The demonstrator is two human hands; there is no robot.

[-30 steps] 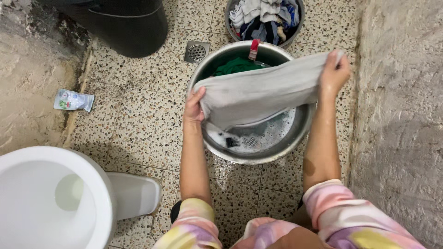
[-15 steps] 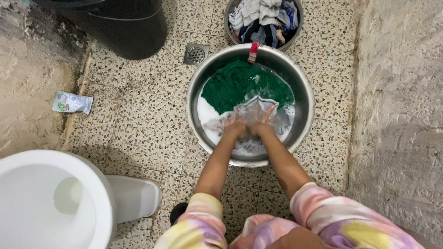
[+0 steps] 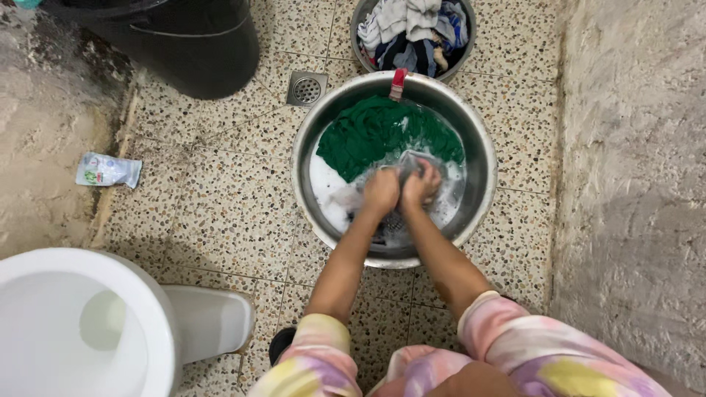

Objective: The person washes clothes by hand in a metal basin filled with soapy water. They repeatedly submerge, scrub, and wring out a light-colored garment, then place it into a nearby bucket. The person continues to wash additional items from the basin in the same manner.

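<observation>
A round steel basin (image 3: 482, 165) stands on the pebbled floor, holding soapy water, a green garment (image 3: 368, 132) at the back and a wet grey cloth (image 3: 409, 163). Both my fists are pressed together in the suds near the basin's middle. My left hand (image 3: 381, 192) and my right hand (image 3: 421, 187) are each shut on a bunch of the grey cloth. A red-handled brush (image 3: 398, 83) rests on the basin's far rim.
A smaller basin of mixed laundry (image 3: 413, 29) sits behind the steel one. A floor drain (image 3: 307, 89) and a black bin (image 3: 184, 40) are at the back left. A small plastic sachet (image 3: 107, 170) lies by the left wall, a white toilet (image 3: 88, 323) at the near left, a rough wall (image 3: 632, 184) on the right.
The grey cloth was held stretched out above the basin; both hands then plunged it into the soapy water and have now bunched it between closed fists.
</observation>
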